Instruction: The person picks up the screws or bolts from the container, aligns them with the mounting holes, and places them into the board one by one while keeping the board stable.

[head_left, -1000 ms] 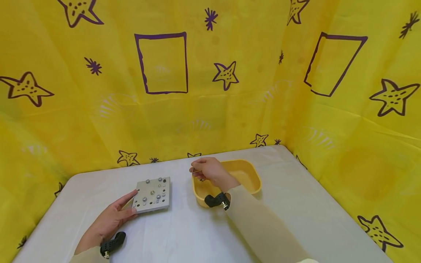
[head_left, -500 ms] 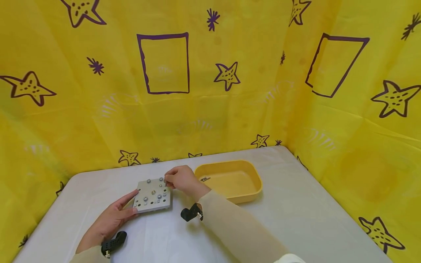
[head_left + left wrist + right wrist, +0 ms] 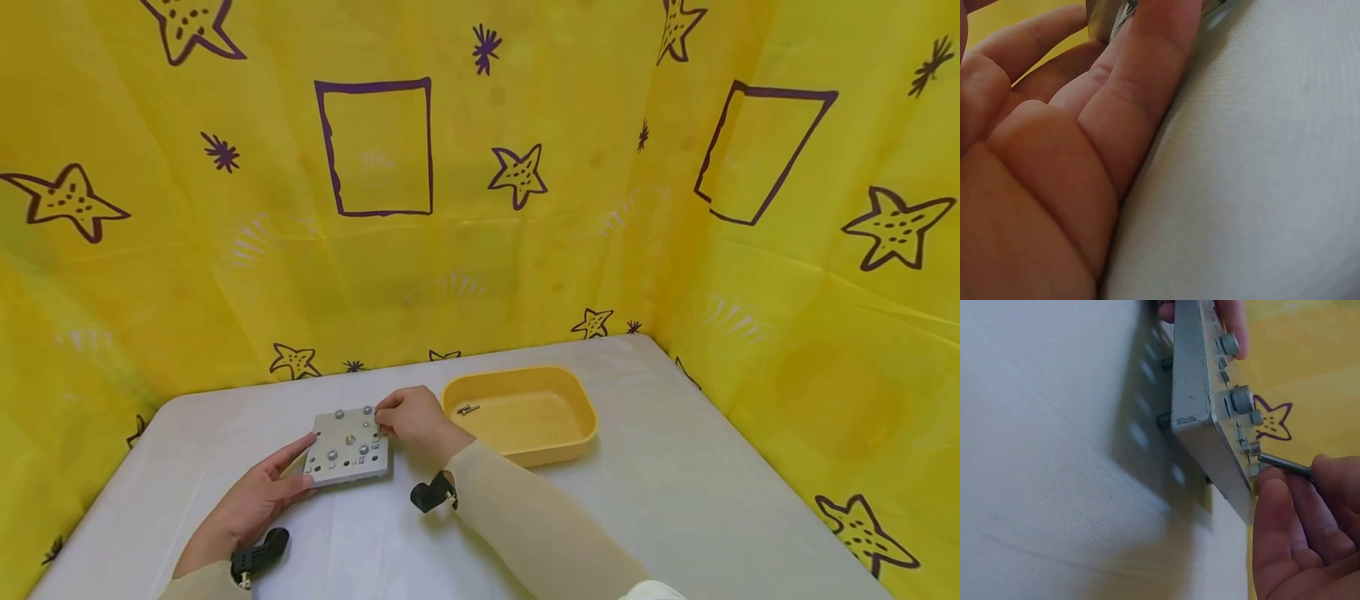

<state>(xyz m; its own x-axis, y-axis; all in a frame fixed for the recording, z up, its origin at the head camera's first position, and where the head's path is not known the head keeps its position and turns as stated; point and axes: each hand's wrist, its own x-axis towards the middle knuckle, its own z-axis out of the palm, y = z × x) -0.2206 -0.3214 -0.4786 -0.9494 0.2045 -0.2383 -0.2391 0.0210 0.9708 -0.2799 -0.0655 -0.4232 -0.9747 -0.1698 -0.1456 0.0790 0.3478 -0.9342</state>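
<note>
A square grey metal plate with several bolts in it lies on the white table. My left hand lies beside its left edge, straight fingers against the plate. My right hand is at the plate's far right corner and pinches a thin bolt. The bolt's tip meets the top face of the plate near its corner. In the right wrist view the plate stands a little off the table on bolt ends that stick out beneath it.
A yellow plastic tray stands just right of the plate, with one small bolt lying in it. Yellow cloth with purple stars and squares walls the table at the back and right. White table stretches to the front right.
My right hand has left the yellow tray and moved left to the plate's far right corner with the thin bolt. The left hand and plate have stayed put.
</note>
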